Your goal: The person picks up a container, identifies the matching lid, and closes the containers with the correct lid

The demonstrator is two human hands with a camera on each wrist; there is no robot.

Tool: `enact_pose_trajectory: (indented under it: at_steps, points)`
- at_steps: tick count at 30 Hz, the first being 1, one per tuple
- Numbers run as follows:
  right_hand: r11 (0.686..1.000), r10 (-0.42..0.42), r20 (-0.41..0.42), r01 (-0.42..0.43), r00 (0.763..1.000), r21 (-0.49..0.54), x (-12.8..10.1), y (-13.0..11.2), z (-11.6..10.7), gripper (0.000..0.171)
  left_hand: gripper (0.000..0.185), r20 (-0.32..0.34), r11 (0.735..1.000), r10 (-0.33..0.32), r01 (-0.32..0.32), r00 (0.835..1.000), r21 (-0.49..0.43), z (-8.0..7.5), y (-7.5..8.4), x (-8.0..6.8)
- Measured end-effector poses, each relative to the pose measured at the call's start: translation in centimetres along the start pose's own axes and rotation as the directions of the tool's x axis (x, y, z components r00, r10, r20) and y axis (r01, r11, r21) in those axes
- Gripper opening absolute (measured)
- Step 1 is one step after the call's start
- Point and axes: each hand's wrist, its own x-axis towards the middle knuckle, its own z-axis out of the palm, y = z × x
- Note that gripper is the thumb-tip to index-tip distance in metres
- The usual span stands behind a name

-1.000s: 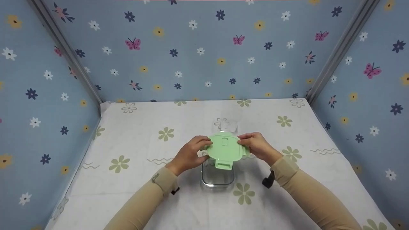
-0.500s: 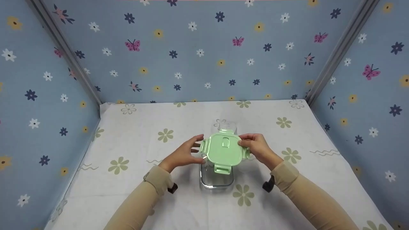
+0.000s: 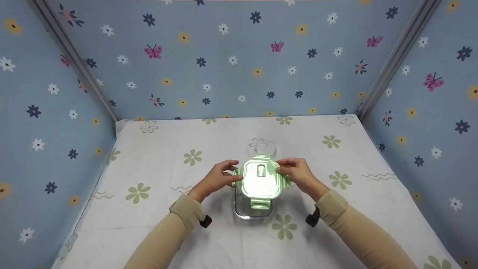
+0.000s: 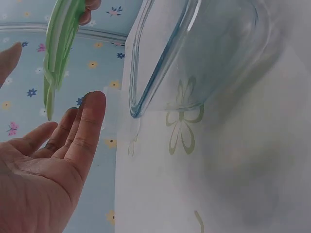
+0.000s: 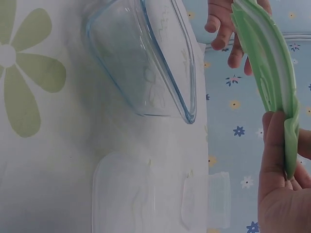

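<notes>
A green snap-lock lid (image 3: pixel 260 178) hovers over a clear glass container (image 3: pixel 254 211) that stands on the cloth. My right hand (image 3: pixel 297 172) pinches the lid's right edge, thumb on top. My left hand (image 3: pixel 219 178) is at the lid's left flap with its fingers relaxed. In the left wrist view the lid (image 4: pixel 59 46) hangs edge-on between the thumb and fingers of the open left hand (image 4: pixel 58 155), apart from the palm, with the glass container (image 4: pixel 194 53) beside it. In the right wrist view the right hand (image 5: pixel 278 179) holds the lid (image 5: pixel 265 73) above the container (image 5: pixel 146 63).
A clear plastic lid (image 3: pixel 262 146) lies flat on the cloth just beyond the container, also seen in the right wrist view as the clear lid (image 5: pixel 146 199). The flowered tablecloth (image 3: pixel 157 209) is walled by blue patterned panels (image 3: pixel 239 67) on three sides.
The green lid has come down and nearer over the glass container and lies flatter. My left hand let go of the lid's left edge and now stays beside it.
</notes>
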Motion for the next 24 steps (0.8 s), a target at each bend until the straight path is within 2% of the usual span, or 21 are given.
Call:
enact_pose_trajectory:
  at_steps: [7, 12, 18, 24]
  points:
    - [1.000, -0.017, 0.028, 0.017, 0.999, 0.003, 0.1, 0.6, 0.3, 0.032, 0.050, -0.057, 0.999, -0.040, 0.041, 0.998, 0.018, 0.7, 0.0, 0.2]
    - [1.000, -0.002, 0.049, 0.002, 0.999, -0.007, 0.1, 0.9, 0.6, 0.033, 0.041, -0.115, 0.995, -0.055, 0.063, 0.992, 0.071, 1.2, -0.1, 0.2]
    - [0.996, 0.035, 0.062, -0.030, 0.997, -0.083, 0.2, 1.0, 0.8, 0.029, 0.031, -0.162, 0.988, -0.050, 0.072, 0.986, 0.138, 1.7, -0.3, -0.1]
    - [0.988, 0.029, 0.122, -0.010, 0.992, -0.152, 0.2, 1.0, 0.7, 0.030, 0.025, -0.192, 0.983, -0.045, 0.077, 0.980, 0.164, 1.8, -0.3, -0.3]
